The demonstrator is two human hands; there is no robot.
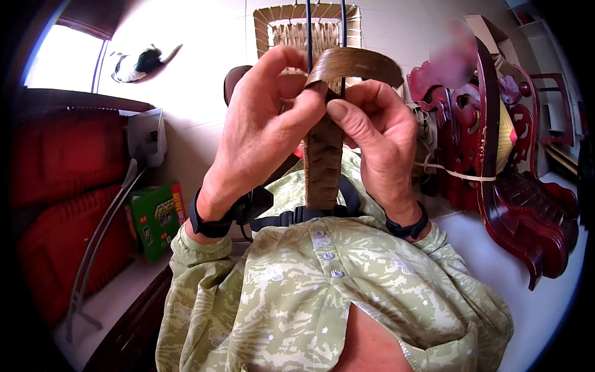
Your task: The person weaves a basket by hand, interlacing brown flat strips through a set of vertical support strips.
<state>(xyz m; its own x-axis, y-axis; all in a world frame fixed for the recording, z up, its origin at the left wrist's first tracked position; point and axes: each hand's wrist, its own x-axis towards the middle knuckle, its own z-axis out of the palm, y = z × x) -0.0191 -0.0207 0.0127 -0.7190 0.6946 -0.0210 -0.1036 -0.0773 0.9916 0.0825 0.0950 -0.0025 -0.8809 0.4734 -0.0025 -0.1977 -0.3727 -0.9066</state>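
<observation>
Pinching from both sides, the left hand and the right hand meet on a flat brown strip held up in the middle of the head view; the left hand's fingers are curled together, thumb pressed against the strip where it bends, and the right hand's thumb lies against the same bend from the other side, its fingers folded behind, so each hand is clamped on the strip; the strip arches over the right hand's knuckles and turns down into a woven brown band, which hangs upright between the two wrists, its lower end just above a black strap across the chest; two thin dark rods rise from between the hands toward the upper edge (how they join the weave is hidden by the fingers); each wrist wears a black band, and the forearms come out of a pale green patterned shirt with a row of small buttons; behind the hands stands a woven basket-like frame against the pale floor; to the right is dark red carved wooden furniture, to the left red cushions and a green box beside a bent grey metal tube.
</observation>
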